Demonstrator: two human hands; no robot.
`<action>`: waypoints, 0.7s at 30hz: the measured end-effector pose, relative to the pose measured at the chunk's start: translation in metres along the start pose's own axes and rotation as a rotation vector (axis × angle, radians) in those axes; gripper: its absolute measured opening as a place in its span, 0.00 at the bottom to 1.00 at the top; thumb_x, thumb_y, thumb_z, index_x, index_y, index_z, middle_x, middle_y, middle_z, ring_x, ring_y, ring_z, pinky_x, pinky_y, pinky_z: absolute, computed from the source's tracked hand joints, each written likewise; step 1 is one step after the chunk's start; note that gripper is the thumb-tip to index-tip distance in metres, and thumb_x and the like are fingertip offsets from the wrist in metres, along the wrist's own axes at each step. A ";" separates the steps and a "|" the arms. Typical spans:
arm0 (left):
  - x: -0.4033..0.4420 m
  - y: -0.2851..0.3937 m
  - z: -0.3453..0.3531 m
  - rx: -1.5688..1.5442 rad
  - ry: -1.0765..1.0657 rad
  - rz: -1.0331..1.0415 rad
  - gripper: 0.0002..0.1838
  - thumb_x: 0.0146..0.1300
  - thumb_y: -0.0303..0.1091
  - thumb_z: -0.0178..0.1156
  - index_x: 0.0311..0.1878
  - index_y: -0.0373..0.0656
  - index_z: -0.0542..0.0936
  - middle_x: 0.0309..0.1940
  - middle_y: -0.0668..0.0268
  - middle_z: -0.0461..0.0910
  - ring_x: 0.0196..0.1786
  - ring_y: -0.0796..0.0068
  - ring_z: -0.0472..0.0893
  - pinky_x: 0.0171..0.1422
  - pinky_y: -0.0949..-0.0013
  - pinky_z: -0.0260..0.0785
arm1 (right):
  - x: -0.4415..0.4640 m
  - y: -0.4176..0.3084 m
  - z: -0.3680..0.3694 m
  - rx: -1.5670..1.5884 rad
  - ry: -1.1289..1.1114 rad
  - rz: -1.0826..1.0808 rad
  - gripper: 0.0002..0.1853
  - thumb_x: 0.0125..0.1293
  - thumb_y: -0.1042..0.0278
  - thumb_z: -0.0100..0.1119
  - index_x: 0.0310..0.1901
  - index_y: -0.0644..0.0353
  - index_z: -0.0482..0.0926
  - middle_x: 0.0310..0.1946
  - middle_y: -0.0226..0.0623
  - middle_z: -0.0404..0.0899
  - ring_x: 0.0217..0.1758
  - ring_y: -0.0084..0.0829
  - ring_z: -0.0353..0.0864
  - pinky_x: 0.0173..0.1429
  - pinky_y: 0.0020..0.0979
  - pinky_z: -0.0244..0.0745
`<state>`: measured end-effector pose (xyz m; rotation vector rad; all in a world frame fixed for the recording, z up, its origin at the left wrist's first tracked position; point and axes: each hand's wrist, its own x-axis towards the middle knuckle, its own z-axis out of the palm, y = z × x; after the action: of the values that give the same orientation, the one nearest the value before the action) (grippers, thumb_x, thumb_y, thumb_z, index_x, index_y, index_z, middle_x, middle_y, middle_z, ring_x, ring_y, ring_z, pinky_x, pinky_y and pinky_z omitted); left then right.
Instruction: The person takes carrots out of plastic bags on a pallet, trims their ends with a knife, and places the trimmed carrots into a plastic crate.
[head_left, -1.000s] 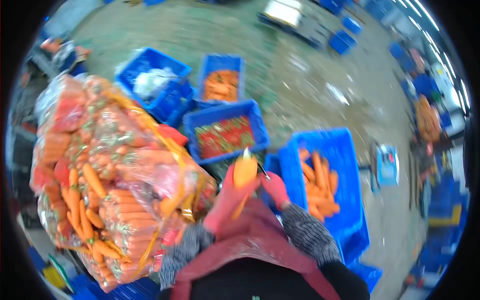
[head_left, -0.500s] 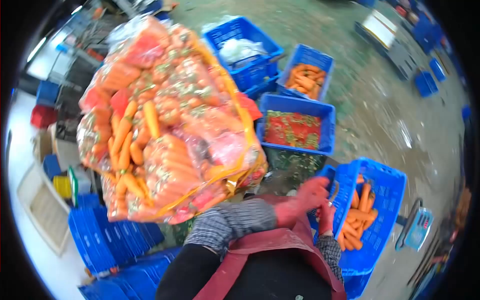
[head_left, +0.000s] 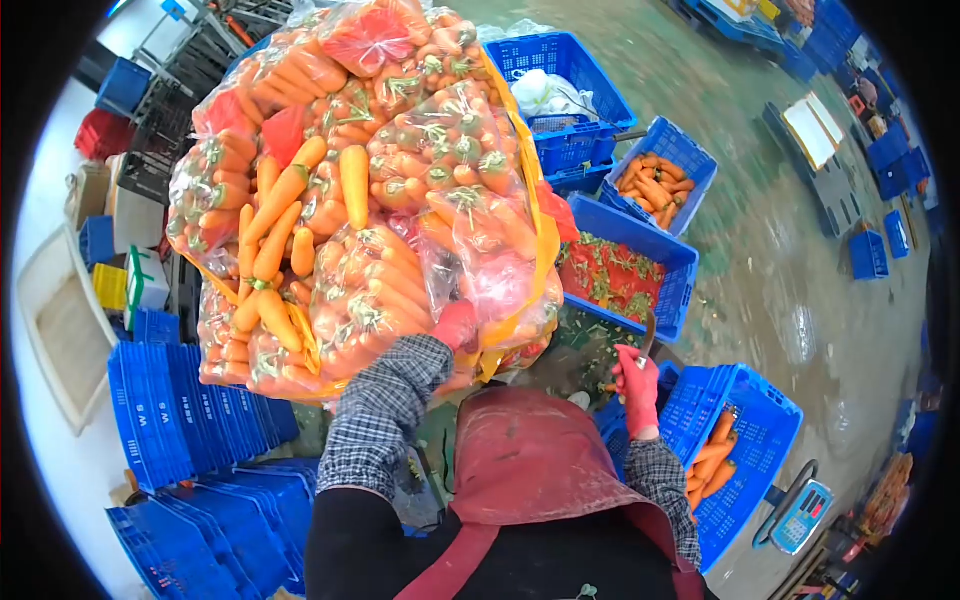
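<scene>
My left hand (head_left: 457,325), in a pink glove, lies against the near side of the large pile of bagged carrots (head_left: 385,275); its fingers are too hidden to read. Several loose carrots (head_left: 275,225) lie on the pile to its left. My right hand (head_left: 637,388), also gloved in pink, is closed around a knife (head_left: 650,333) whose blade points up. Just beyond the blade is a blue crate (head_left: 683,295) with a red bottom and green scraps. Beside my right hand stands a blue crate (head_left: 768,400) holding carrots.
Behind are a blue crate of carrots (head_left: 700,150) and a blue crate with white plastic (head_left: 600,75). Stacked blue crates (head_left: 170,420) stand at the lower left. A scale (head_left: 803,515) is at the lower right, and a flat cart (head_left: 828,175) is further back.
The view has swung left. The carrot my left hand held at first is gone from it, and that hand has moved onto the bagged pile. My right hand has kept the knife.
</scene>
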<state>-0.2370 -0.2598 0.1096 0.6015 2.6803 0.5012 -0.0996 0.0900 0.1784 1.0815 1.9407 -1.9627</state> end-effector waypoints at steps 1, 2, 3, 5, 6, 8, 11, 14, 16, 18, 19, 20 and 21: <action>0.003 -0.004 -0.011 0.186 -0.179 -0.008 0.21 0.45 0.38 0.74 0.44 0.42 0.85 0.41 0.49 0.84 0.46 0.47 0.84 0.50 0.56 0.78 | 0.002 -0.004 0.010 0.019 -0.039 0.001 0.13 0.71 0.60 0.61 0.51 0.57 0.83 0.24 0.24 0.76 0.19 0.14 0.68 0.21 0.20 0.63; -0.001 0.013 -0.043 0.370 -0.360 -0.019 0.22 0.45 0.40 0.73 0.43 0.40 0.85 0.40 0.48 0.84 0.46 0.48 0.84 0.50 0.56 0.78 | 0.004 -0.007 0.018 0.036 -0.077 0.004 0.13 0.71 0.60 0.61 0.52 0.57 0.83 0.23 0.24 0.76 0.18 0.14 0.68 0.20 0.20 0.63; -0.014 0.030 -0.062 0.361 -0.210 -0.063 0.23 0.48 0.44 0.72 0.43 0.38 0.84 0.42 0.45 0.83 0.47 0.51 0.84 0.51 0.57 0.78 | 0.000 -0.011 0.024 0.037 -0.104 -0.025 0.13 0.72 0.61 0.61 0.51 0.57 0.83 0.23 0.24 0.77 0.17 0.14 0.67 0.19 0.21 0.62; -0.041 0.046 -0.128 0.128 -0.160 -0.094 0.26 0.49 0.48 0.71 0.46 0.39 0.84 0.46 0.48 0.82 0.47 0.54 0.84 0.51 0.59 0.77 | -0.015 -0.024 0.039 -0.022 -0.107 -0.037 0.13 0.72 0.61 0.60 0.51 0.57 0.83 0.23 0.25 0.77 0.17 0.14 0.67 0.19 0.21 0.61; -0.054 0.053 -0.164 -0.009 -0.156 -0.139 0.27 0.50 0.50 0.71 0.48 0.40 0.83 0.48 0.50 0.82 0.47 0.56 0.84 0.52 0.61 0.77 | -0.021 -0.031 0.043 -0.079 -0.111 -0.055 0.13 0.72 0.61 0.60 0.51 0.57 0.83 0.24 0.25 0.77 0.17 0.14 0.67 0.19 0.21 0.61; -0.077 0.078 -0.222 -0.179 -0.187 -0.247 0.29 0.52 0.52 0.69 0.51 0.40 0.82 0.50 0.53 0.83 0.47 0.59 0.85 0.51 0.62 0.77 | -0.029 -0.034 0.049 -0.094 -0.170 -0.055 0.13 0.71 0.64 0.62 0.53 0.57 0.84 0.25 0.27 0.80 0.20 0.14 0.70 0.23 0.21 0.65; -0.103 0.117 -0.233 -1.346 0.000 -0.483 0.31 0.61 0.52 0.65 0.61 0.41 0.75 0.49 0.61 0.84 0.48 0.67 0.85 0.50 0.65 0.78 | -0.060 -0.048 0.074 -0.303 -0.192 -0.462 0.13 0.69 0.68 0.63 0.53 0.56 0.85 0.31 0.28 0.83 0.32 0.19 0.81 0.36 0.23 0.75; -0.077 0.125 -0.171 -1.852 0.289 -0.489 0.30 0.67 0.58 0.58 0.59 0.44 0.74 0.47 0.64 0.83 0.48 0.67 0.85 0.51 0.60 0.81 | -0.078 -0.071 0.100 -0.382 -0.135 -0.908 0.13 0.66 0.69 0.64 0.52 0.51 0.85 0.32 0.34 0.85 0.33 0.27 0.84 0.36 0.29 0.77; -0.053 0.126 -0.129 -2.078 0.294 -0.499 0.29 0.69 0.61 0.55 0.57 0.44 0.75 0.47 0.63 0.83 0.47 0.65 0.85 0.51 0.57 0.82 | -0.083 -0.087 0.113 -0.512 -0.006 -0.982 0.13 0.65 0.69 0.64 0.52 0.50 0.85 0.33 0.36 0.85 0.33 0.32 0.84 0.35 0.32 0.77; -0.045 0.165 -0.126 -2.317 0.125 -0.423 0.28 0.69 0.61 0.55 0.56 0.45 0.76 0.48 0.62 0.83 0.47 0.64 0.85 0.51 0.58 0.82 | -0.077 -0.095 0.110 -0.651 0.121 -1.049 0.14 0.64 0.69 0.64 0.51 0.48 0.84 0.33 0.38 0.84 0.34 0.37 0.85 0.35 0.36 0.77; -0.039 0.183 -0.127 -2.343 0.108 -0.540 0.28 0.70 0.60 0.55 0.56 0.44 0.76 0.48 0.61 0.82 0.47 0.62 0.84 0.53 0.58 0.82 | -0.071 -0.093 0.108 -0.730 0.206 -1.036 0.14 0.63 0.66 0.64 0.52 0.47 0.84 0.32 0.34 0.84 0.33 0.38 0.83 0.34 0.38 0.76; -0.033 0.191 -0.116 -2.338 0.082 -0.540 0.28 0.70 0.60 0.55 0.56 0.44 0.76 0.48 0.61 0.82 0.47 0.62 0.84 0.53 0.58 0.82 | -0.065 -0.088 0.105 -0.804 0.288 -1.018 0.15 0.62 0.63 0.64 0.52 0.46 0.83 0.31 0.30 0.83 0.31 0.39 0.82 0.33 0.41 0.75; -0.027 0.194 -0.100 -2.350 0.057 -0.528 0.28 0.70 0.61 0.55 0.56 0.44 0.76 0.49 0.61 0.82 0.47 0.62 0.84 0.53 0.57 0.82 | -0.059 -0.082 0.101 -0.818 0.356 -1.027 0.17 0.61 0.61 0.65 0.53 0.46 0.83 0.30 0.29 0.81 0.31 0.37 0.82 0.34 0.40 0.75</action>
<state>-0.1881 -0.1337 0.2833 -0.7538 0.6054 2.4066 -0.1423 -0.0138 0.2672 0.1766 3.4516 -0.9080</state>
